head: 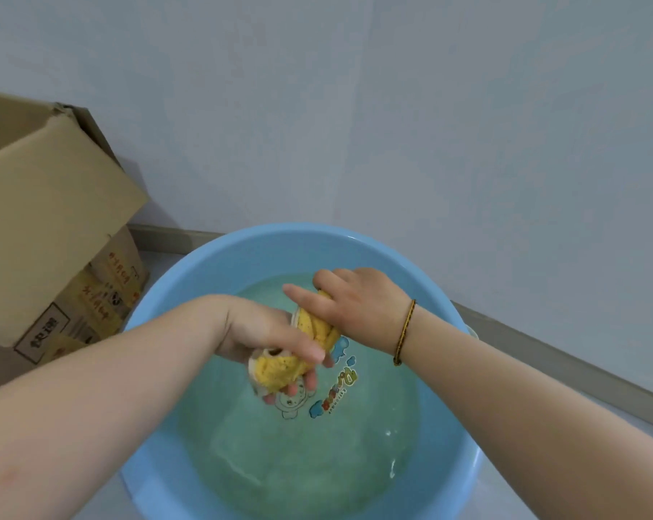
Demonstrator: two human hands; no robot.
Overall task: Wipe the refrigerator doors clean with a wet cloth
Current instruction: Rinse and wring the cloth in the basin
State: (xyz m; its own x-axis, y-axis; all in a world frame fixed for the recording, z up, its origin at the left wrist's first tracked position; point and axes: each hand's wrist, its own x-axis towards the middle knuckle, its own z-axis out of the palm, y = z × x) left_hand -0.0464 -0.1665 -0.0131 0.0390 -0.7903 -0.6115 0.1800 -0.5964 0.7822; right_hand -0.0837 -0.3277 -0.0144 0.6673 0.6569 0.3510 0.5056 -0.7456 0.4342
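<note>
Though in both hands (264, 332) (358, 305), cloth (319, 330) half-hidden.

- Hands: I count two, the left hand (268, 339) and the right hand (358, 305).
- Cloths: I see one yellow cloth (319, 326), a single twisted piece running from one hand to the other.
- Basins: one blue basin (212, 257).
- Prints on the basin floor: one bear drawing (293, 405) and one strip of coloured lettering (332, 395).
- Wrist cords: one braided cord (405, 332), on the right wrist.
- Cardboard boxes (47, 219): at least two in the pile at the left. The frame edge cuts it off, so I cannot give a firm total.
</note>
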